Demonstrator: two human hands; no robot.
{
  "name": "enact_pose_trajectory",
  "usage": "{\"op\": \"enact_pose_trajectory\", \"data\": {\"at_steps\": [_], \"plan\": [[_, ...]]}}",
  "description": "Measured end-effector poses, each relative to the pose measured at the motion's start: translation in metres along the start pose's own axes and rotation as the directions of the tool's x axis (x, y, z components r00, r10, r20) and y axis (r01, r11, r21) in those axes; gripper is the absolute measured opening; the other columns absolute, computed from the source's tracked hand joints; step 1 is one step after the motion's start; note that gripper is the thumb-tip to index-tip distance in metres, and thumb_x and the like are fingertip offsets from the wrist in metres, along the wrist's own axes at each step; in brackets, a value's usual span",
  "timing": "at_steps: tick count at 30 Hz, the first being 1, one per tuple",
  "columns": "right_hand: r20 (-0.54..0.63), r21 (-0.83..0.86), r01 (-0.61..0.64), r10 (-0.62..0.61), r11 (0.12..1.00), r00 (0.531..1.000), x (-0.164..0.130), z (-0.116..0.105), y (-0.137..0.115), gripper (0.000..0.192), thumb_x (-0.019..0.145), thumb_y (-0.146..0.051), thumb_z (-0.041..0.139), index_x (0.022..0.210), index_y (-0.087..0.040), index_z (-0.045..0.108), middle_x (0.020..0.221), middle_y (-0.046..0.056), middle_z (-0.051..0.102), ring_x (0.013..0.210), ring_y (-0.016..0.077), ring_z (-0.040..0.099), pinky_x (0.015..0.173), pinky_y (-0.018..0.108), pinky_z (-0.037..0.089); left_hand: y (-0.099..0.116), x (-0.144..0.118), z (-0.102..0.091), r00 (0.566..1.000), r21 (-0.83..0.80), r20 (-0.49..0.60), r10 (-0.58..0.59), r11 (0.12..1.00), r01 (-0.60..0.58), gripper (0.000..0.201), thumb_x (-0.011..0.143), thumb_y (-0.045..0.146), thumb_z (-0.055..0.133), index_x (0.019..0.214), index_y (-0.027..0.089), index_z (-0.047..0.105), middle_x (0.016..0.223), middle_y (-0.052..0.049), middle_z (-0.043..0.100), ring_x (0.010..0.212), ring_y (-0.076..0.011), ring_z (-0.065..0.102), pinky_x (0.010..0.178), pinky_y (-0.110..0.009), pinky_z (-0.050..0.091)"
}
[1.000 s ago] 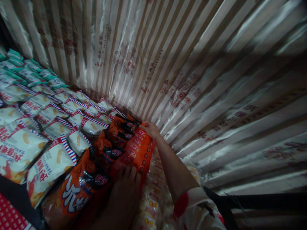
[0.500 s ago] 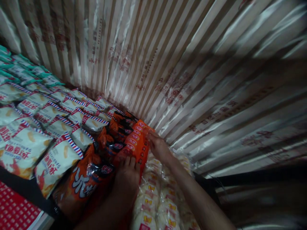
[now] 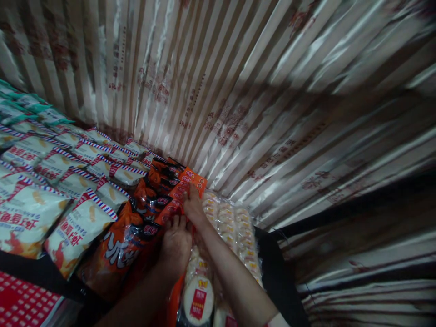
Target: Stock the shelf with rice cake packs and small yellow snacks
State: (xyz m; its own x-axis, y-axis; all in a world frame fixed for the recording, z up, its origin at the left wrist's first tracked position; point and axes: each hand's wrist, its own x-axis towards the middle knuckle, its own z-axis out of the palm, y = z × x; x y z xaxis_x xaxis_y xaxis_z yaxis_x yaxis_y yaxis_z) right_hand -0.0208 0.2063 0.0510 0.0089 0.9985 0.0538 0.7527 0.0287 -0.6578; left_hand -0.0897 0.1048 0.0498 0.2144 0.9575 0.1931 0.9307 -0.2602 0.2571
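A row of flat orange snack packets (image 3: 180, 190) with white oval labels runs between darker orange bags and clear-wrapped round crackers. My left hand (image 3: 176, 243) has its fingers bent over the near part of this row. Farther along, my right hand (image 3: 195, 205) grips the packets' right side, its thumb and fingertips partly hidden. To the left are the orange-and-black snack bags (image 3: 117, 247), partly behind my left forearm. The clear-wrapped white crackers (image 3: 227, 225) lie in columns under and beside my right forearm.
White snack bags with striped edges (image 3: 86, 227) fill the left side, with green packets (image 3: 30, 104) behind them. A pleated, printed curtain (image 3: 184, 81) hangs close along the back. A red checked box (image 3: 27, 299) is at the lower left. Black edging (image 3: 279, 272) borders the crackers.
My right hand has moved nearer along the orange row, towards my left hand. The view has shifted right, and more of the wrapped crackers show beside my right forearm.
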Motion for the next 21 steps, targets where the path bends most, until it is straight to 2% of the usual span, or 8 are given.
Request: {"op": "enact_pose_trajectory", "data": {"at_steps": [1,3,6,8,13,17,19,21], "plan": [[-0.044,-0.018,-0.013,0.013,1.0,0.999,0.01,-0.001,0.003,0.051,0.09,-0.027,0.037,0.14,-0.016,0.038,0.145,0.01,0.039,0.141,0.0249,0.019,0.116,0.047,0.018,0.001,0.0,-0.003,1.0,0.003,0.028,0.001,1.0,-0.001,0.036,0.086,0.008,0.04,0.111,0.016,0.065,0.108,-0.012,0.064,0.104,-0.0251,0.056,0.09,-0.043,0.045],[-0.068,-0.042,-0.049,0.046,0.998,0.997,0.027,-0.002,0.009,0.048,0.089,-0.026,0.037,0.136,-0.014,0.042,0.139,0.014,0.046,0.137,0.0278,0.029,0.112,0.048,0.024,0.002,0.0,-0.007,0.999,-0.003,0.045,0.003,1.0,-0.003,0.036,0.086,0.007,0.041,0.111,0.015,0.065,0.109,-0.013,0.064,0.105,-0.0257,0.056,0.09,-0.044,0.045],[-0.024,-0.091,-0.125,0.123,0.988,0.992,0.043,-0.005,0.015,0.041,0.089,-0.024,0.036,0.126,-0.014,0.051,0.127,0.016,0.056,0.122,0.0295,0.049,0.103,0.047,0.037,0.003,0.002,-0.01,0.999,-0.005,0.046,0.008,1.0,-0.008,0.037,0.086,0.007,0.041,0.113,0.015,0.065,0.111,-0.013,0.064,0.105,-0.0262,0.056,0.092,-0.045,0.044],[-0.008,-0.107,-0.151,0.151,0.983,0.989,0.049,-0.008,0.018,0.037,0.088,-0.021,0.037,0.12,-0.014,0.056,0.118,0.015,0.061,0.113,0.0287,0.056,0.098,0.044,0.042,0.002,0.002,-0.009,0.998,-0.002,0.057,0.016,1.0,-0.016,0.037,0.086,0.007,0.041,0.114,0.015,0.064,0.11,-0.012,0.064,0.105,-0.0264,0.056,0.092,-0.045,0.044],[-0.032,-0.09,-0.149,0.146,0.985,0.989,0.052,-0.017,0.022,0.037,0.088,-0.022,0.039,0.12,-0.012,0.056,0.117,0.015,0.063,0.109,0.0254,0.059,0.095,0.038,0.045,-0.001,0.001,0.0,0.999,0.016,0.004,0.042,0.999,-0.042,0.036,0.087,0.011,0.042,0.117,0.017,0.062,0.11,-0.012,0.062,0.104,-0.0252,0.054,0.091,-0.044,0.042],[-0.177,-0.025,-0.076,0.071,0.997,0.982,0.061,-0.037,0.036,0.046,0.089,-0.025,0.038,0.134,-0.017,0.044,0.125,0.01,0.06,0.114,0.0186,0.057,0.097,0.033,0.044,-0.001,0.0,0.008,0.997,0.044,-0.05,0.058,0.997,-0.056,0.035,0.087,0.013,0.043,0.116,0.017,0.062,0.108,-0.012,0.062,0.105,-0.0256,0.053,0.091,-0.044,0.042],[-0.233,-0.059,-0.1,0.084,0.993,0.969,0.071,-0.051,0.05,0.046,0.089,-0.026,0.039,0.134,-0.021,0.045,0.123,0.007,0.062,0.11,0.0168,0.06,0.095,0.031,0.046,-0.001,-0.001,0.008,0.996,0.065,-0.066,0.067,0.996,-0.063,0.034,0.087,0.013,0.042,0.114,0.017,0.063,0.106,-0.012,0.063,0.104,-0.0258,0.054,0.09,-0.044,0.043],[-0.223,-0.171,-0.172,0.132,0.97,0.966,0.083,-0.065,0.066,0.044,0.087,-0.025,0.04,0.129,-0.023,0.052,0.12,0.007,0.064,0.109,0.018,0.061,0.093,0.031,0.048,0.0,-0.002,0.008,0.994,0.09,-0.079,0.076,0.994,-0.069,0.033,0.087,0.011,0.042,0.111,0.017,0.064,0.106,-0.011,0.063,0.102,-0.0254,0.055,0.088,-0.042,0.044]]}}
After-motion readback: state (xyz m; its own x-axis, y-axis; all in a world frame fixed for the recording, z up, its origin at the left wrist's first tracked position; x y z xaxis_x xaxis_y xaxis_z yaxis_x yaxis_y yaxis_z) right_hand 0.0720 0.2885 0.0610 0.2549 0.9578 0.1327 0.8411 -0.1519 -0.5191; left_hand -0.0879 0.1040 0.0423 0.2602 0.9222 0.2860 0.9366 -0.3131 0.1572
